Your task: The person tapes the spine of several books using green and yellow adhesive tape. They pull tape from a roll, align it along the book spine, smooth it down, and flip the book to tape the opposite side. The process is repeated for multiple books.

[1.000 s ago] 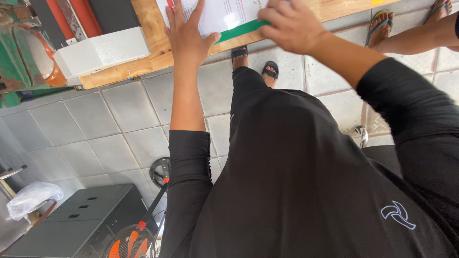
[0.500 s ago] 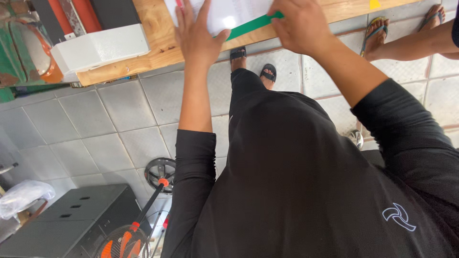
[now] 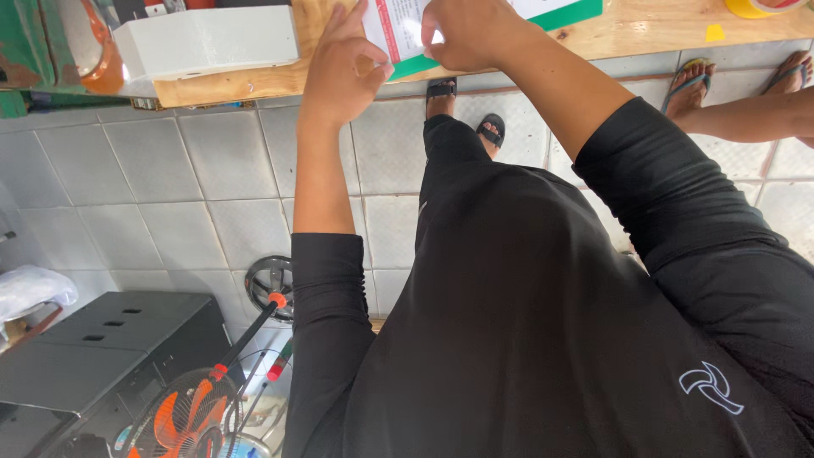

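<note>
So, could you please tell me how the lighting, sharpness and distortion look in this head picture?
Head view: even, soft daylight, no harsh glare; wide-lens stretching at the edges; the left hand and right hand on the white, green-edged paper sheet look sharp; the sheet is cropped at the top.

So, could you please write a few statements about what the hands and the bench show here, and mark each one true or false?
1. Both hands, left hand and right hand, touch the white printed sheet with a green edge. True.
2. The sheet lies on a glass table. False: it lies on a light wooden bench top.
3. A white rectangular box sits left of the left hand. True.
4. The floor is carpeted. False: it is pale square tiles.
</note>
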Tool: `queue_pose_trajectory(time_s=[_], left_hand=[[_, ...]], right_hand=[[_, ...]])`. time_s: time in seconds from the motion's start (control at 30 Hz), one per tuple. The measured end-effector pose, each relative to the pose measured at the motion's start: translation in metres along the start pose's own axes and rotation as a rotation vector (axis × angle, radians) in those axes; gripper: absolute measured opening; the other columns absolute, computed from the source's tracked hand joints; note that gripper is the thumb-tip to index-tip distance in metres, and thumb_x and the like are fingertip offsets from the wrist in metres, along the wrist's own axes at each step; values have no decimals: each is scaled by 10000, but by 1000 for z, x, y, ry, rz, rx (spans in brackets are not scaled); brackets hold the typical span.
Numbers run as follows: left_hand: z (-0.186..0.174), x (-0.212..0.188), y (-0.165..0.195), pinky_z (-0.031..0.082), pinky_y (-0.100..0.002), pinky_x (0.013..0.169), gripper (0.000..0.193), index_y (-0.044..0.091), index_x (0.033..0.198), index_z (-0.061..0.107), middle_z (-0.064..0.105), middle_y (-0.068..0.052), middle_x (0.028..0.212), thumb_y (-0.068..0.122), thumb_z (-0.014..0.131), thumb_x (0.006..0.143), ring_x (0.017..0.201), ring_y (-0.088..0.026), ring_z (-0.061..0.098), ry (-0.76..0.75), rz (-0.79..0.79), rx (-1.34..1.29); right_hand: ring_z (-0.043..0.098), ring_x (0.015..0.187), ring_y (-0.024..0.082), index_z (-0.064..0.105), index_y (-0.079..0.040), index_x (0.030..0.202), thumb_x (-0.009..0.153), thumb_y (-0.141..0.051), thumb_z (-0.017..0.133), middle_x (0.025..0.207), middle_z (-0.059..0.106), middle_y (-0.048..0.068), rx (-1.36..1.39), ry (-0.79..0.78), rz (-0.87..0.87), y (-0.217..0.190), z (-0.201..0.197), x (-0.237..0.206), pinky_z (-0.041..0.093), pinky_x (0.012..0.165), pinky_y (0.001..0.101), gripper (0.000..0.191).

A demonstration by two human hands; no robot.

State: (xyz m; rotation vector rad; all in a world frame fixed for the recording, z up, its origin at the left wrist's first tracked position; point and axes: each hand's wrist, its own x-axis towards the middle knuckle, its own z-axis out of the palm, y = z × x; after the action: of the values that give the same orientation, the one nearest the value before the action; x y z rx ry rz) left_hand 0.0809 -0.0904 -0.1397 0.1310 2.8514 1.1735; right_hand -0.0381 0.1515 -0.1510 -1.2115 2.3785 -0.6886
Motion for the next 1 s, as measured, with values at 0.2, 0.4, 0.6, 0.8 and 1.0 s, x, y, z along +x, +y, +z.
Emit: queue_pose_trajectory(time_s=[0.2, 0.4, 0.6, 0.8, 1.0], left_hand=[[0, 0, 1, 288, -466, 1250, 110, 63, 886, 793, 431, -167, 1622, 99, 873, 819, 1521, -476, 304, -5, -24, -30], [4, 0, -2, 287, -481, 1243, 122, 50, 886, 753, 419, -191, 1622, 99, 861, 859, 1523, -487, 290, 1, -27, -10], [10, -3, -4, 293, -532, 1216, 192, 63, 908, 661, 437, -195, 1618, 95, 849, 896, 1521, -485, 312, 66, 27, 62], [6, -7, 0, 303, -534, 1172, 239, 94, 1006, 637, 477, -151, 1601, 103, 844, 888, 1514, -431, 356, 98, 28, 85], [9, -7, -7, 352, -502, 1215, 448, 174, 1430, 576, 548, -88, 1579, 31, 688, 1021, 1509, -338, 424, 204, -4, 73]], right_hand=[[714, 829, 304, 786, -120, 929, 839, -232, 801, 896, 745, 125, -65, -97, 61, -9, 0, 9, 548, 747, 448, 145], [705, 874, 296, 798, -140, 852, 797, -196, 816, 909, 728, 101, -142, 6, -6, -10, 6, 13, 533, 749, 451, 81], [698, 860, 281, 799, -145, 852, 808, -203, 832, 915, 720, 81, -149, 68, -19, -13, 3, 8, 526, 729, 444, 80], [695, 782, 265, 803, -154, 899, 847, -221, 830, 868, 712, 69, -39, 149, 21, -7, 7, 8, 537, 711, 436, 89], [684, 783, 288, 724, -115, 1095, 1044, -248, 803, 889, 674, 110, 145, 304, 92, 9, -3, -24, 541, 711, 449, 163]])
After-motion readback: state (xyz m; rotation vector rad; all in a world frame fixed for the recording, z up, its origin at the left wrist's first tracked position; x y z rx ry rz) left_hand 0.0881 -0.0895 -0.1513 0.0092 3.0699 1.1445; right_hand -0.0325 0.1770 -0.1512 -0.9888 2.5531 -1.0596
